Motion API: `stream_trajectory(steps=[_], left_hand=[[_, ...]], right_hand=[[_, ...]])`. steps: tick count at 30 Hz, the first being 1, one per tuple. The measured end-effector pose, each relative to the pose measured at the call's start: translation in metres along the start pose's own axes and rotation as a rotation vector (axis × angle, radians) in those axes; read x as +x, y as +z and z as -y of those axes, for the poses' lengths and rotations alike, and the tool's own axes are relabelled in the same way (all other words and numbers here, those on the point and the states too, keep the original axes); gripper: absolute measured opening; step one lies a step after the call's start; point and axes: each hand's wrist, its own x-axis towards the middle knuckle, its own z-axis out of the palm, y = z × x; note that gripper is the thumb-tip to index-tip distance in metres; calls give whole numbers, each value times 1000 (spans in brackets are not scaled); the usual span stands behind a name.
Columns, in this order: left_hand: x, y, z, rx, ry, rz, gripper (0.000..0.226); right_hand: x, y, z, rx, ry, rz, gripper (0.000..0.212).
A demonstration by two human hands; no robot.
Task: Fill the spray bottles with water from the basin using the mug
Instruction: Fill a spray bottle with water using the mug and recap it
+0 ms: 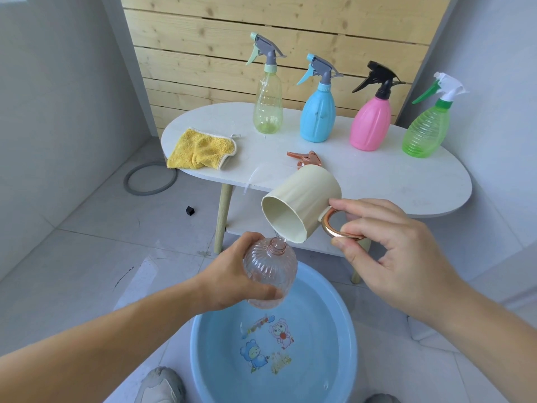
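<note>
Head view: white table (pixel 377 181) stands far and blue basin (pixel 200 359) near, holding water and cartoon decals whose writing is unreadable. Four capped spray bottles (pixel 318 112) line the table's far edge. Above the basin the left hand (pixel 229 274) curls its fingers round an uncapped clear bottle (pixel 270 274); the right hand (pixel 386 251) pinches the tilted cream mug (pixel 305 199) by its handle.

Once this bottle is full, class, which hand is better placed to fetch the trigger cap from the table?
Right, probably: the right hand holds the mug just in front of the trigger cap, while the left hand grips the bottle.
</note>
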Motion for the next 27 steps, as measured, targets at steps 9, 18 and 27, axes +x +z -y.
stream_trajectory(steps=[9, 18, 27], left_hand=[[-1, 1, -1, -11, -5, -9, 90], [-2, 1, -2, -32, -6, -22, 89], [-6, 0, 3, -56, -28, -42, 79]], right_hand=[[0, 3, -1, -91, -125, 15, 25], [0, 9, -3, -112, -196, 13, 21], [-12, 35, -11, 360, 646, -16, 19]])
